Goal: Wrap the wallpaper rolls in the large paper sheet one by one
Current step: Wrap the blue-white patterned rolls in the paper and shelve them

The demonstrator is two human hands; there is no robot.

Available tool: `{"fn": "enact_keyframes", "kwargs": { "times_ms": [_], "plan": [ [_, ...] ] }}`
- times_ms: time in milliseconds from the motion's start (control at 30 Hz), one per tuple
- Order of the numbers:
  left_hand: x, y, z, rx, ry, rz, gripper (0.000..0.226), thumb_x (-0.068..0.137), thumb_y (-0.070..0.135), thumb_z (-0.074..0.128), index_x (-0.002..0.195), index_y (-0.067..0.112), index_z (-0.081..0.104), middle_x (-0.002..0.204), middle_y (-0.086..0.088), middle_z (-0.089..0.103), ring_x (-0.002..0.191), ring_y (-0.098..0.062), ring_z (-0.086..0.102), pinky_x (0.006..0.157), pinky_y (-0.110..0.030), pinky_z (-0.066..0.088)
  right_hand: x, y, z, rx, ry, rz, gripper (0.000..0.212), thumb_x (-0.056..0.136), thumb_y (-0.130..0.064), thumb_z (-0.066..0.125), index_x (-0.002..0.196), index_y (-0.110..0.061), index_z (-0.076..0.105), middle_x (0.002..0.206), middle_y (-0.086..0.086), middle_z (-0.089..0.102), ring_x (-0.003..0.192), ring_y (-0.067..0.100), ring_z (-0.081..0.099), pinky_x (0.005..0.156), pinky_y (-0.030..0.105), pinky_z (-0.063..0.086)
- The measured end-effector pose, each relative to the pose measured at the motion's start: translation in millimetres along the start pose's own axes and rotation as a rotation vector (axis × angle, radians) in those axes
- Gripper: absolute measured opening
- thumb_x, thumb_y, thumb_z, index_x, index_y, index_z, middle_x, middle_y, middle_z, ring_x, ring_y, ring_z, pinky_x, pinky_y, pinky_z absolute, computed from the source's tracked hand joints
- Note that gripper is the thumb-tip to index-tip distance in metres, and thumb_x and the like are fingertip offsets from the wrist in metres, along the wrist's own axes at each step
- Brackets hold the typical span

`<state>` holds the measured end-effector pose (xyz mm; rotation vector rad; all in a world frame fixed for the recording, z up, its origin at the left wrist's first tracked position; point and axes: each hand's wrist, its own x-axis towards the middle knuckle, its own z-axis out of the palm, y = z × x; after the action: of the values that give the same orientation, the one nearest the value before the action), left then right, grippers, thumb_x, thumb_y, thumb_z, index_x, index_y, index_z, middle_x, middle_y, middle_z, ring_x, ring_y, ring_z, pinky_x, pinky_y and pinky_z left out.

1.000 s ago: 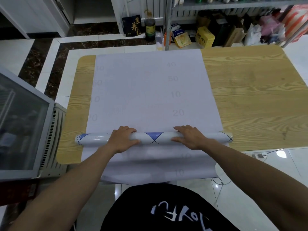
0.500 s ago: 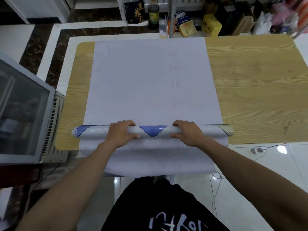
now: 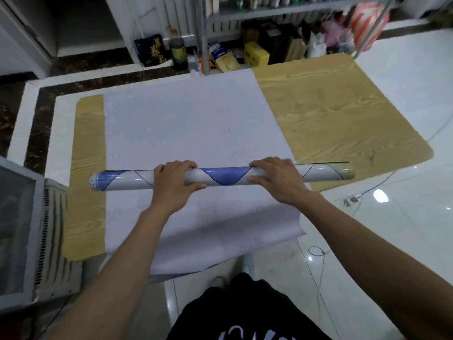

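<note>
A long wallpaper roll (image 3: 225, 176), white with blue diamond shapes and glossy, lies crosswise over the large pale paper sheet (image 3: 186, 123) on the wooden table (image 3: 343, 123). My left hand (image 3: 175, 184) grips the roll left of its middle, fingers over the top and thumb at the near side. My right hand (image 3: 277, 179) grips it right of the middle in the same way. Both ends of the roll stick out past the sheet's sides. The sheet's near edge hangs off the table's front toward me.
A glass-fronted cabinet with a vented side (image 3: 36, 229) stands at the left. Shelves (image 3: 282, 11) with boxes, bags and a bottle (image 3: 178, 54) line the far side. A cable (image 3: 353, 200) lies on the tiled floor to the right.
The roll has turned under my hands, showing more blue, and sits farther from the sheet's near edge. My head has shifted, so the table appears skewed.
</note>
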<state>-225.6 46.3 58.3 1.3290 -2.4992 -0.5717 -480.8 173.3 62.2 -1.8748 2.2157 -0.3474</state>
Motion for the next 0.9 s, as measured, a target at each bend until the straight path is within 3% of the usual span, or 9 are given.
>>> {"fn": "enact_keyframes", "kwargs": {
  "times_ms": [233,433,600,767,900],
  "plan": [
    [-8,29,-10,-0.113,0.011,0.242,0.046,0.076,0.055,0.059,0.115,0.03,0.062,0.108,0.01,0.062,0.104,-0.014,0.053,0.094,-0.027,0.021,-63,-12,-33,-0.063,0.191,0.165,0.044,0.088,-0.055,0.046,0.118,-0.027,0.063,0.11,-0.004,0.065,0.104,0.021,0.057,0.093,0.032,0.028],
    [-4,67,-11,0.001,-0.018,0.478,0.047,0.078,0.049,0.072,0.12,0.029,0.062,0.11,0.008,0.063,0.102,-0.017,0.055,0.093,-0.032,0.024,-120,-9,-51,-0.108,0.246,0.302,0.047,0.088,-0.058,0.042,0.119,-0.028,0.061,0.111,-0.006,0.064,0.102,0.019,0.056,0.092,0.032,0.032],
    [2,117,-7,0.015,0.016,0.612,0.045,0.078,0.047,0.072,0.118,0.026,0.064,0.107,0.006,0.065,0.097,-0.018,0.057,0.088,-0.032,0.029,-158,12,-77,-0.121,0.262,0.392,0.058,0.086,-0.062,0.027,0.122,-0.029,0.057,0.116,-0.008,0.062,0.106,0.017,0.054,0.093,0.032,0.032],
    [10,180,11,0.01,0.003,0.723,0.045,0.08,0.046,0.07,0.119,0.024,0.064,0.108,0.004,0.066,0.097,-0.019,0.056,0.088,-0.03,0.027,-198,51,-99,-0.114,0.341,0.483,0.041,0.091,-0.052,0.049,0.123,-0.027,0.058,0.116,-0.005,0.064,0.104,0.019,0.055,0.092,0.033,0.033],
    [11,239,33,0.013,0.008,0.78,0.045,0.081,0.049,0.069,0.118,0.024,0.063,0.107,0.005,0.065,0.096,-0.019,0.056,0.089,-0.033,0.03,-232,96,-114,-0.141,0.393,0.515,0.043,0.09,-0.054,0.046,0.12,-0.026,0.06,0.113,-0.004,0.065,0.101,0.021,0.057,0.09,0.035,0.035]
  ]
}}
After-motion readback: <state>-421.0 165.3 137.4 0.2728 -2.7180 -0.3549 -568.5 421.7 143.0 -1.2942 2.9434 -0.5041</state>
